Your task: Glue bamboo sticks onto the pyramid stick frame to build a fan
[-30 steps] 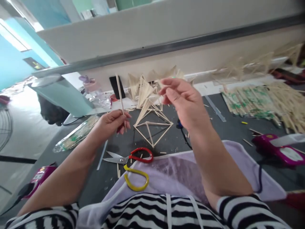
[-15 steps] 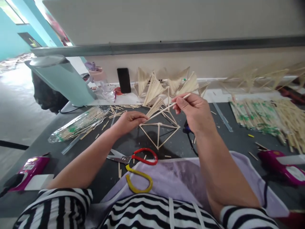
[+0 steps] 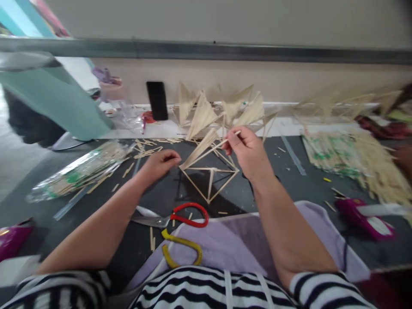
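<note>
Fingertips of our right hand (image 3: pixel 246 148) pinch the upper end of a thin stick (image 3: pixel 210 149), while our left hand (image 3: pixel 159 162), fingers curled, pins its lower end at the corner of the stick frame (image 3: pixel 209 178) on the dark table (image 3: pixel 289 180). We judge both light, stiff and brittle, best held near the ends. Scissors (image 3: pixel 175 216) lie nearer us.
</note>
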### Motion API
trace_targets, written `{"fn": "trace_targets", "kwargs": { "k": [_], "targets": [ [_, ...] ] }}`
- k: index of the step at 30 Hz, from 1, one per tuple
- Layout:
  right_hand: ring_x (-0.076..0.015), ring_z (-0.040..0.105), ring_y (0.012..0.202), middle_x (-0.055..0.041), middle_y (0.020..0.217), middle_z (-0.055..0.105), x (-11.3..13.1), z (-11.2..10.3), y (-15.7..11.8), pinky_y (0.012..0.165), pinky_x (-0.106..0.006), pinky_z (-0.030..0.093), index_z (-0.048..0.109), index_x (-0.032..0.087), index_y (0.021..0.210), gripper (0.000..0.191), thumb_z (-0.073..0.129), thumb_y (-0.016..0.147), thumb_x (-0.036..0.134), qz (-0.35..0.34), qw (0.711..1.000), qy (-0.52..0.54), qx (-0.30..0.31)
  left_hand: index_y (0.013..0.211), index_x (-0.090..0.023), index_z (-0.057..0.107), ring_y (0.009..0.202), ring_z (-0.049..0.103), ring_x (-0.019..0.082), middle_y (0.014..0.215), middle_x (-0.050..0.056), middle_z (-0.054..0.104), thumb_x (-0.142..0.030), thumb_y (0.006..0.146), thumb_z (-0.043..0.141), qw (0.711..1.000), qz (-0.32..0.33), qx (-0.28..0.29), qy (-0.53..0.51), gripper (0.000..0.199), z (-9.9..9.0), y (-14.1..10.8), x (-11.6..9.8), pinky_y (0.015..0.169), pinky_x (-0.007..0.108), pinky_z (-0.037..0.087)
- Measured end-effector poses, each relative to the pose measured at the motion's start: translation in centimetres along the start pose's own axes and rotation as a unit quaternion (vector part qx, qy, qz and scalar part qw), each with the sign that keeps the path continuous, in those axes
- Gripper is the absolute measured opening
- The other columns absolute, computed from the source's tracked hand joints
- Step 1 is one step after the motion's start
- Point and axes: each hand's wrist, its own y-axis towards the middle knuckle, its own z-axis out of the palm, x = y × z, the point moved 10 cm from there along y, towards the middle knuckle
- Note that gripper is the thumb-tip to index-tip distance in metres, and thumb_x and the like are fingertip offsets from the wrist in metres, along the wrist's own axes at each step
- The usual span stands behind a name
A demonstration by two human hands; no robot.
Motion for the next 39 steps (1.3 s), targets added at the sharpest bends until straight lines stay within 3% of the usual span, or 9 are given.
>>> {"fn": "trace_targets", "kwargs": {
  "k": [5, 10, 12, 16, 19, 23, 31, 36, 39],
  "targets": [
    [-0.0065, 0.053, 0.057, 0.0037, 0.067, 0.06, 1.6, 1.3, -0.5, 0.058, -0.022, 0.046, 0.054, 0.021, 0.085, 0.024, 0.056, 0.091, 0.044, 0.001, 0.999, -0.01, 0.042, 0.1, -0.019, 0.072, 0.094, 0.066, 0.017, 0.101, 0.003, 0.073, -0.037, 0.089, 0.055, 0.988, 0.112, 0.053, 0.092, 0.027, 0.9, -1.7, -5.5, 0.086, 0.025, 0.046],
    [-0.0075, 0.056, 0.061, 0.0026, 0.071, 0.06, 3.4, 3.1, -1.6, 0.061, -0.023, 0.05, 0.054, 0.021, 0.089, 0.022, 0.055, 0.092, 0.043, -0.014, 0.995, 0.023, 0.101, 0.094, -0.023, 0.071, 0.078, 0.066, 0.012, 0.09, -0.002, 0.073, -0.038, 0.087, 0.059, 0.985, 0.119, 0.065, 0.108, 0.02, 1.6, -2.7, -6.4, 0.073, 0.02, 0.046],
    [-0.0093, 0.06, 0.07, 0.0009, 0.081, 0.062, 5.0, 2.4, -1.8, 0.067, -0.025, 0.052, 0.054, 0.023, 0.098, 0.018, 0.054, 0.093, 0.04, -0.042, 0.993, 0.023, 0.108, 0.091, -0.023, 0.07, 0.072, 0.063, 0.012, 0.084, -0.003, 0.071, -0.038, 0.086, 0.059, 0.987, 0.108, 0.058, 0.108, 0.019, 1.3, -2.7, -6.2, 0.068, 0.02, 0.045],
    [-0.012, 0.063, 0.08, -0.0016, 0.093, 0.064, 5.6, -4.1, -1.1, 0.077, -0.029, 0.054, 0.054, 0.025, 0.111, 0.019, 0.051, 0.094, 0.033, -0.066, 0.995, -0.077, 0.002, 0.09, -0.021, 0.066, 0.063, 0.059, 0.011, 0.081, -0.002, 0.068, -0.038, 0.087, 0.057, 0.998, 0.046, 0.032, 0.013, 0.019, 0.1, -2.0, -4.7, 0.061, 0.022, 0.047],
    [-0.014, 0.063, 0.074, -0.0018, 0.084, 0.065, 2.3, -9.3, -1.1, 0.075, -0.033, 0.053, 0.058, 0.022, 0.104, 0.017, 0.052, 0.089, 0.022, -0.01, 0.974, -0.221, -0.044, 0.092, -0.021, 0.062, 0.057, 0.055, 0.009, 0.078, -0.002, 0.066, -0.037, 0.088, 0.057, 0.996, 0.003, 0.028, -0.081, 0.018, 0.1, -1.5, -3.4, 0.054, 0.021, 0.046],
    [-0.0193, 0.065, 0.078, -0.0049, 0.083, 0.069, -3.3, -12.8, -3.7, 0.078, -0.038, 0.051, 0.064, 0.019, 0.094, 0.02, 0.051, 0.08, 0.015, 0.104, 0.929, -0.349, -0.064, 0.099, -0.022, 0.058, 0.057, 0.058, 0.011, 0.078, -0.001, 0.066, -0.038, 0.087, 0.058, 0.989, -0.016, 0.028, -0.145, 0.02, 0.7, -1.1, -2.8, 0.053, 0.022, 0.048],
    [-0.0172, 0.064, 0.083, -0.0052, 0.09, 0.068, -3.6, -9.6, -8.6, 0.078, -0.034, 0.05, 0.063, 0.019, 0.102, 0.022, 0.052, 0.084, 0.026, 0.082, 0.962, -0.23, -0.121, 0.09, -0.017, 0.057, 0.053, 0.059, 0.011, 0.074, 0.001, 0.068, -0.036, 0.085, 0.06, 0.978, -0.023, 0.094, -0.187, 0.019, 1.9, -1.8, -4.2, 0.05, 0.022, 0.048],
    [-0.0118, 0.057, 0.068, -0.0026, 0.084, 0.064, -0.9, -7.1, -6.6, 0.067, -0.028, 0.048, 0.061, 0.018, 0.103, 0.021, 0.054, 0.085, 0.027, 0.055, 0.979, -0.153, -0.125, 0.081, -0.015, 0.061, 0.052, 0.054, 0.009, 0.068, -0.001, 0.063, -0.037, 0.084, 0.06, 0.985, 0.006, 0.095, -0.147, 0.022, 1.8, -1.8, -4.4, 0.051, 0.02, 0.044],
    [-0.0102, 0.054, 0.068, -0.0002, 0.082, 0.062, 1.6, -3.0, -4.5, 0.064, -0.025, 0.046, 0.059, 0.019, 0.112, 0.029, 0.06, 0.085, 0.029, 0.033, 0.995, -0.084, -0.033, 0.087, -0.017, 0.068, 0.062, 0.059, 0.011, 0.074, 0.0, 0.068, -0.037, 0.084, 0.06, 0.995, 0.063, 0.057, -0.057, 0.022, 0.9, -2.1, -5.6, 0.058, 0.02, 0.047]
  ]
}}
